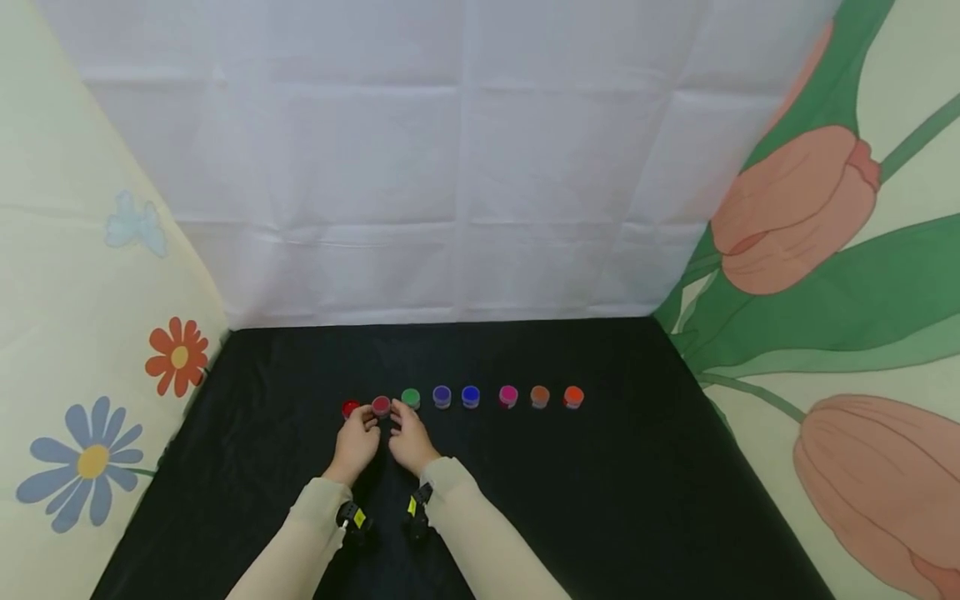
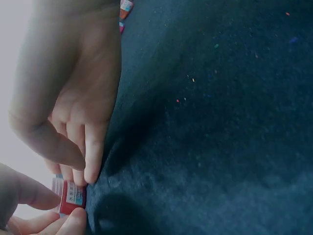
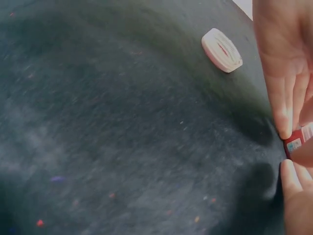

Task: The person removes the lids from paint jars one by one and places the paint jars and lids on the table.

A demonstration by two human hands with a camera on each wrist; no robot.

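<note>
A small paint pot with a dark red lid [image 1: 381, 407] stands between both hands near the left end of a row of pots. My left hand [image 1: 356, 444] pinches the pot [image 2: 76, 195] from the left, thumb over its labelled side in the left wrist view. From the right, my right hand [image 1: 411, 442] holds the same pot [image 3: 294, 142], its thumb across the label in the right wrist view. A bright red pot [image 1: 349, 407] sits just left of it, partly hidden by the left fingers. A green-lidded pot [image 1: 410, 397] is just beyond the right fingertips.
The row continues rightward with purple [image 1: 442, 396], blue [image 1: 470, 396], magenta [image 1: 508, 395], brown [image 1: 539, 396] and orange [image 1: 573, 397] pots on black cloth [image 1: 637, 492]. A pale oval thing [image 3: 222, 50] lies near the hands. A white sheet [image 1: 465, 167] hangs behind.
</note>
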